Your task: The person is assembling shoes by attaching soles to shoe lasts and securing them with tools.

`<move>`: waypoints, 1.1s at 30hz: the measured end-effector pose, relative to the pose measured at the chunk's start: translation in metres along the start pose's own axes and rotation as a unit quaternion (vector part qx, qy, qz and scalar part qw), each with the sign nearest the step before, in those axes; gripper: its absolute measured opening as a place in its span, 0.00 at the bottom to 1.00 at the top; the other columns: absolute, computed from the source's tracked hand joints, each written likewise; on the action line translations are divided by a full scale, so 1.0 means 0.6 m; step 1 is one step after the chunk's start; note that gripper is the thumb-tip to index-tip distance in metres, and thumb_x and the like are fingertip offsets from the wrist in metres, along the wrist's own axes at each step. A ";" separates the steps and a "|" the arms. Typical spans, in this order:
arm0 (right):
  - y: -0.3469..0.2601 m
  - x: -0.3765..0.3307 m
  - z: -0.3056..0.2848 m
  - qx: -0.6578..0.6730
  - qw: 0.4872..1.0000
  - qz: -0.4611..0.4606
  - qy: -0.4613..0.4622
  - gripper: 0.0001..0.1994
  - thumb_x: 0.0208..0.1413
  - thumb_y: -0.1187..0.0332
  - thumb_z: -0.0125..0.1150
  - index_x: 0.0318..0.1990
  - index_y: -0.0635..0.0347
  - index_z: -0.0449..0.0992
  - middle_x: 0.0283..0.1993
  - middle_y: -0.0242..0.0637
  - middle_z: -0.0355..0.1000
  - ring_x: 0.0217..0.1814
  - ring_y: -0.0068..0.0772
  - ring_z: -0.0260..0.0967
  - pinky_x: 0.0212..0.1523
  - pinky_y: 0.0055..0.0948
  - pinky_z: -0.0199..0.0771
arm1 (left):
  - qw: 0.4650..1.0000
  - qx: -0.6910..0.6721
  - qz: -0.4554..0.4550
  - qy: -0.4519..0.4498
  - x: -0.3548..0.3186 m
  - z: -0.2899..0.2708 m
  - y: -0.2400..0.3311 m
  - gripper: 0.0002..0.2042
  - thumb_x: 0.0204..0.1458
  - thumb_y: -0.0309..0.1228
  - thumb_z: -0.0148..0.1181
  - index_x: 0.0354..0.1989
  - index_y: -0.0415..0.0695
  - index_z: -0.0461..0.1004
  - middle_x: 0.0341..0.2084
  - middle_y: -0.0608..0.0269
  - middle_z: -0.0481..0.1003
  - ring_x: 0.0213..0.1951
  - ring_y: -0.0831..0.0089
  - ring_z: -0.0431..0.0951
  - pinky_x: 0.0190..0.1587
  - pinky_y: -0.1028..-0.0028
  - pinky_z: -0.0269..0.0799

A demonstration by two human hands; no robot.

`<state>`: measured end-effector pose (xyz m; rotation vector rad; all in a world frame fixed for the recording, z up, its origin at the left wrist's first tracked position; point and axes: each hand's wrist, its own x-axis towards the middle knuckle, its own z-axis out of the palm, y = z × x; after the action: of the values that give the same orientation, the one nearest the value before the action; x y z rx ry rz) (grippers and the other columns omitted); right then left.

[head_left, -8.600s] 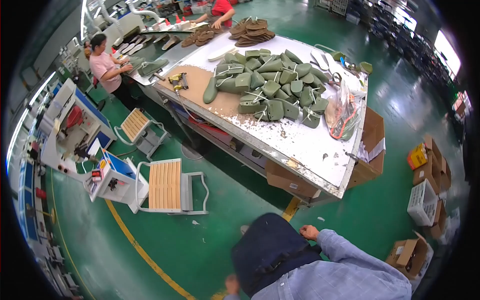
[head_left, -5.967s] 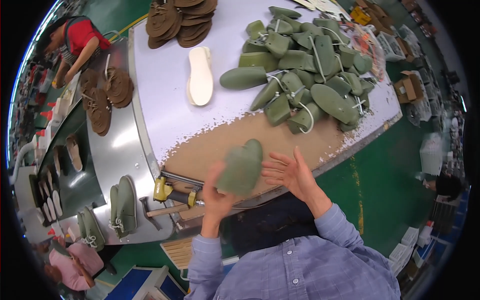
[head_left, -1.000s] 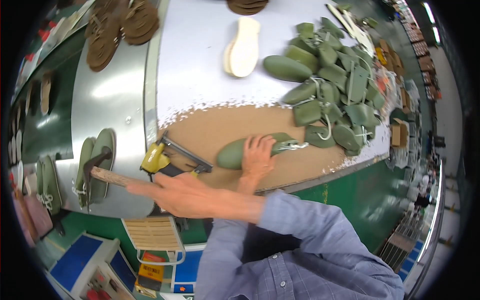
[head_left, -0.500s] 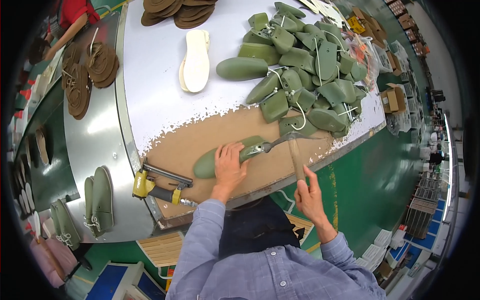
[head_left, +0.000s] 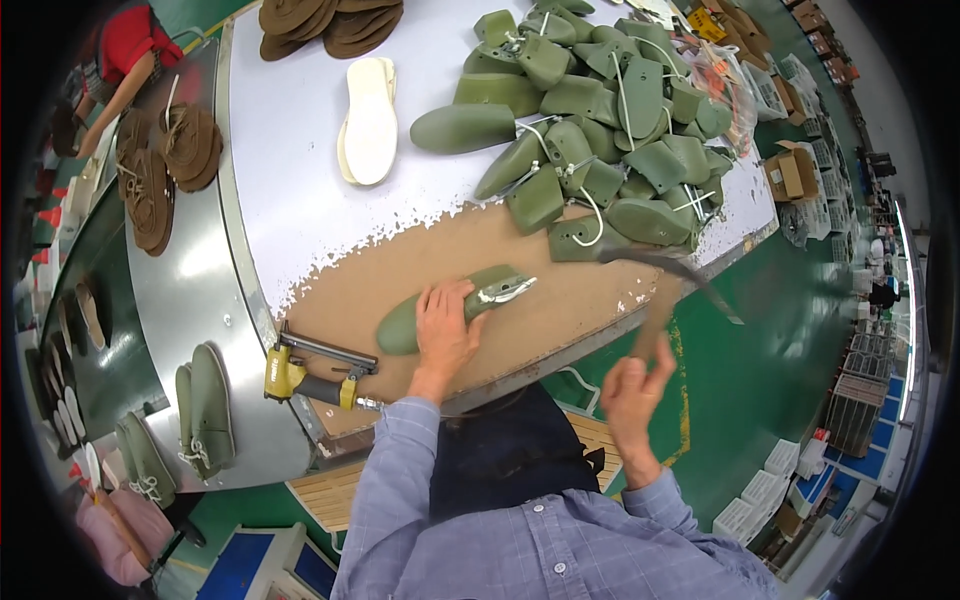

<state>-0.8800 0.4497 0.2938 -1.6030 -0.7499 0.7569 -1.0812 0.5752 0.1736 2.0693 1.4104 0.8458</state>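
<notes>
A green shoe last [head_left: 398,328] lies on its side on the brown worn part of the workbench [head_left: 560,300]. My left hand [head_left: 447,325] grips it from above, fingers over its middle; a whitish metal-like strip shows along its heel end. Off the bench's front edge, my right hand [head_left: 630,392] is closed around the wooden handle of a hammer [head_left: 655,318]. The hammer's long dark head is smeared by motion and stands apart from the last. To the left of my left hand lies a yellow and black air stapler [head_left: 288,374].
A heap of green shoe lasts [head_left: 595,120] with white cords covers the bench's right side. White insoles [head_left: 368,125] and brown soles [head_left: 365,28] lie farther back. On the metal table at left are brown shoes [head_left: 148,205] and green shoes [head_left: 212,410]. A person in red [head_left: 130,50] stands far left.
My right hand has swung the hammer right, drawing its head away from the heel end of the last. My left hand still holds the last, and the whole view has shifted slightly.
</notes>
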 end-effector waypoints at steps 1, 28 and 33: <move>0.027 0.001 0.004 -0.001 1.000 -0.003 0.008 0.23 0.66 0.69 0.49 0.67 0.51 0.54 0.18 0.25 0.56 0.18 0.14 0.52 0.18 0.18 0.54 | 1.000 0.002 0.002 -0.008 0.001 0.007 0.000 0.23 0.41 0.31 0.68 0.47 0.44 0.68 0.47 0.59 0.73 0.53 0.59 0.70 0.60 0.54 0.58; 0.116 0.364 0.203 -0.406 0.904 -0.120 0.052 0.27 0.57 0.57 0.58 0.56 0.70 0.65 0.47 0.55 0.69 0.48 0.54 0.68 0.51 0.47 0.66 | 0.977 0.068 -0.182 0.092 0.062 -0.242 -0.154 0.29 0.51 0.24 0.56 0.63 0.33 0.57 0.61 0.42 0.61 0.65 0.51 0.58 0.68 0.61 0.49; 0.121 0.352 0.207 -0.326 0.944 0.046 -0.031 0.29 0.58 0.55 0.55 0.60 0.70 0.62 0.40 0.55 0.75 0.44 0.54 0.73 0.44 0.44 0.71 | 0.924 -0.187 -0.332 -0.025 -0.083 -0.180 -0.040 0.25 0.58 0.25 0.54 0.64 0.37 0.58 0.60 0.48 0.65 0.60 0.60 0.67 0.62 0.67 0.60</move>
<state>-0.8514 0.6811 0.1888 -2.2278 -1.0488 0.6602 -1.1882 0.5425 0.2202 1.1957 1.6194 0.6882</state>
